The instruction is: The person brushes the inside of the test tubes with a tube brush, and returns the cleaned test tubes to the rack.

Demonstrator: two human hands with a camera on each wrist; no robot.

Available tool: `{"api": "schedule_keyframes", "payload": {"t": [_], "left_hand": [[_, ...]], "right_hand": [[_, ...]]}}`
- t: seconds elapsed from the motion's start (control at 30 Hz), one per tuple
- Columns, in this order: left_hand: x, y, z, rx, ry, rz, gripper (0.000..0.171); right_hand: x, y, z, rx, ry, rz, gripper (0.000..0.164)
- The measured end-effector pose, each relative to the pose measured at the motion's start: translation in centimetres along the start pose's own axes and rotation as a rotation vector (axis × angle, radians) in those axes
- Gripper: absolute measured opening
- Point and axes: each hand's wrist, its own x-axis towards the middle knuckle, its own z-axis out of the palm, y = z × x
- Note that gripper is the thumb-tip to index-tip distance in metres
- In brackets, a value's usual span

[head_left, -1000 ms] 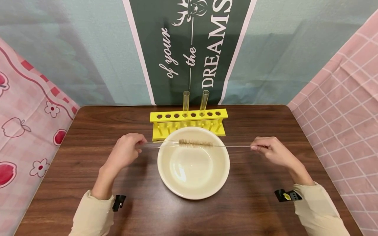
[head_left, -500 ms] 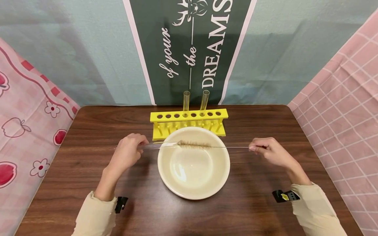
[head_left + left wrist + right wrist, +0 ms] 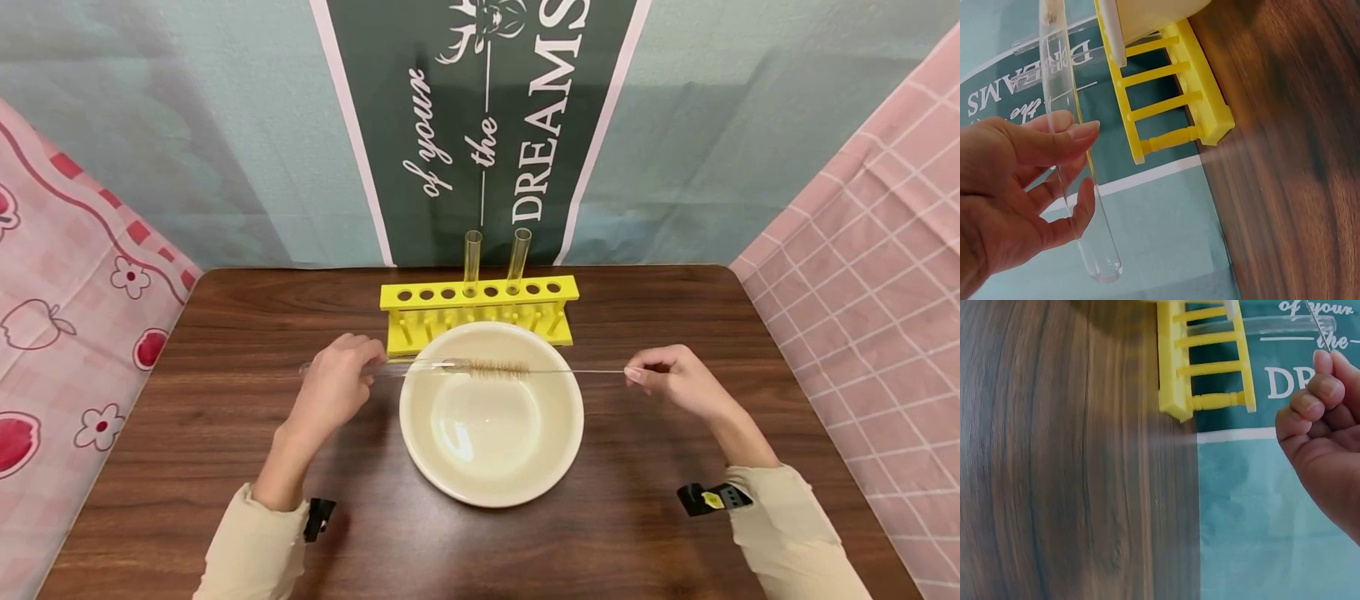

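My left hand [image 3: 339, 379] grips a clear glass test tube [image 3: 1100, 256], its rounded end jutting past the fingers in the left wrist view. The tube lies roughly level, its mouth over the cream bowl [image 3: 487, 495]. Between thumb and fingertips, my right hand [image 3: 675, 379] pinches the thin wire handle of a test tube brush [image 3: 498, 369]. The brush's tan bristles hang above the bowl, in line with the tube. Their left end is inside the tube's mouth, while the rest is outside. Only the wire's end shows in the right wrist view, at the fingertips.
Behind the bowl stands a yellow test tube rack [image 3: 397, 298] with a row of holes and pegs. Two upright test tubes [image 3: 472, 262] sit in it. Everything rests over a dark wooden table [image 3: 615, 533], with a blue-green cloth [image 3: 262, 167] behind and pink cloths at both sides.
My left hand has moved right with the test tube and my right hand left with the brush. The brush's tip has gone into the tube. Bowl and rack stay put.
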Motion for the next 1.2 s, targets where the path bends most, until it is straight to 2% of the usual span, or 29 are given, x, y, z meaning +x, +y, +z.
{"api": "schedule_keyframes", "payload": {"t": [0.17,0.3,0.47,0.87,1.03,1.2], "left_hand": [[0.4,0.4,0.4,0.038,0.065,0.020,0.033],[0.7,0.7,0.6,0.048,0.108,0.024,0.034],[0.9,1.1,0.7,0.052,0.120,0.021,0.035],[1.1,1.9,0.8,0.088,0.077,0.043,0.038],[1.1,2.3,0.9,0.094,0.061,0.063,0.040],[1.3,2.9,0.9,0.082,0.077,0.088,0.039]], "right_hand": [[0.4,-0.2,0.4,0.089,0.011,0.110,0.014],[0.5,-0.4,0.7,0.240,0.010,0.205,0.016],[0.3,-0.3,1.0,0.402,0.005,0.284,0.020],[0.6,-0.5,1.4,0.542,-0.014,0.322,0.027],[1.1,-1.0,1.7,0.540,-0.037,0.339,0.027],[1.7,-1.6,2.0,0.533,-0.068,0.366,0.027]]}}
